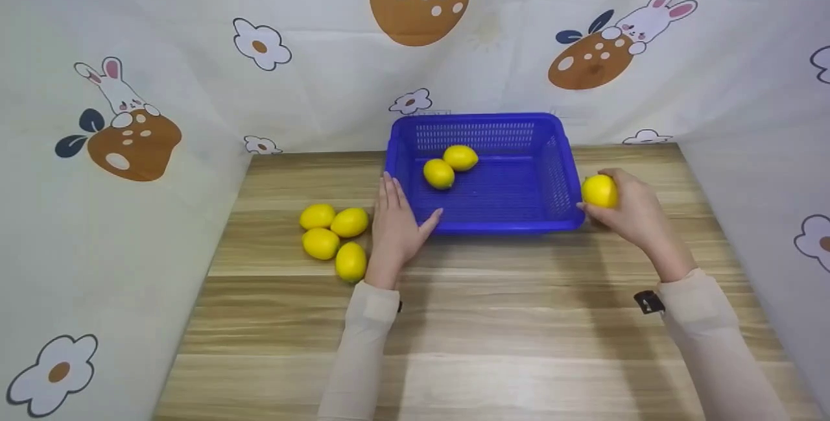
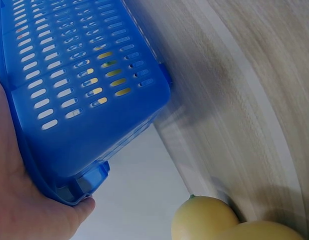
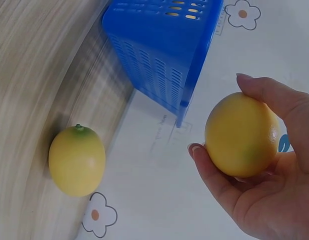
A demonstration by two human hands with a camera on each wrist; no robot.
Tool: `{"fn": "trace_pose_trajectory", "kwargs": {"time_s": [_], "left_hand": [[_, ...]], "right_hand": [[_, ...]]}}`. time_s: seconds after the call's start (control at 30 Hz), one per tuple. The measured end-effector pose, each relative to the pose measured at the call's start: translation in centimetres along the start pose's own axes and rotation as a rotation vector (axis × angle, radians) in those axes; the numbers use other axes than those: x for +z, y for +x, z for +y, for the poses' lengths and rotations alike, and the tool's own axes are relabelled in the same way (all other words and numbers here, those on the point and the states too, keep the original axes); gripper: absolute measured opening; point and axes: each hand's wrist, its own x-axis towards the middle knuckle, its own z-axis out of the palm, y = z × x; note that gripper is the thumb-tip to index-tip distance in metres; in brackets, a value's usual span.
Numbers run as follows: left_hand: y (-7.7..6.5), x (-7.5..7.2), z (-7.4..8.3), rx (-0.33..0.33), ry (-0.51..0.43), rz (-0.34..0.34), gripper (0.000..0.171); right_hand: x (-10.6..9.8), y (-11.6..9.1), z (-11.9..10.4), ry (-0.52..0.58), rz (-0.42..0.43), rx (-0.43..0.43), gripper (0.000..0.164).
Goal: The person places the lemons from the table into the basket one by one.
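Note:
My right hand (image 1: 639,213) holds a yellow lemon (image 1: 600,191) between thumb and fingers, just outside the right rim of the blue plastic basket (image 1: 486,226). In the right wrist view this held lemon (image 3: 242,135) is raised off the table. Another lemon (image 3: 77,161) lies on the tabletop below it, hidden in the head view. My left hand (image 1: 395,229) rests against the basket's left rim, its fingers straight and the thumb spread over the front left corner. Inside the basket, at the left, two lemons (image 1: 439,174) lie side by side.
Several lemons (image 1: 321,244) lie grouped on the wooden table (image 1: 480,343) left of my left hand. A white cloth (image 1: 324,84) with rabbit and flower prints stands behind the table and along both sides.

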Motion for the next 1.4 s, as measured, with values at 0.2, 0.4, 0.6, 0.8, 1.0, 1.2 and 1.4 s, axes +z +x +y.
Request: {"fn": "trace_pose_trajectory", "kwargs": {"time_s": [0.2, 0.4, 0.6, 0.8, 1.0, 1.2, 1.4], "left_hand": [[0.0, 0.1, -0.1, 0.004, -0.008, 0.014, 0.108], [0.0, 0.1, 0.0, 0.004, -0.012, 0.016, 0.108], [0.0, 0.0, 0.1, 0.0, -0.017, 0.015, 0.108], [0.0, 0.1, 0.0, -0.002, -0.009, 0.001, 0.108], [0.1, 0.0, 0.0, -0.006, 0.002, -0.012, 0.109], [0.1, 0.0, 0.0, -0.011, 0.003, -0.009, 0.108], [0.1, 0.0, 0.0, -0.004, 0.004, -0.004, 0.108]], "right_hand": [[-0.1, 0.5, -0.3, -0.002, -0.02, -0.003, 0.074], [-0.1, 1.0, -0.7, -0.01, -0.036, 0.0, 0.074], [-0.2, 1.6, -1.2, -0.018, -0.049, 0.001, 0.079], [-0.1, 2.0, -1.5, -0.034, -0.05, -0.019, 0.076], [-0.2, 2.4, -1.9, -0.049, -0.054, -0.017, 0.072], [-0.3, 2.8, -2.3, -0.044, -0.077, -0.006, 0.074], [-0.5, 3.4, -2.8, -0.042, -0.093, -0.005, 0.077]]}}
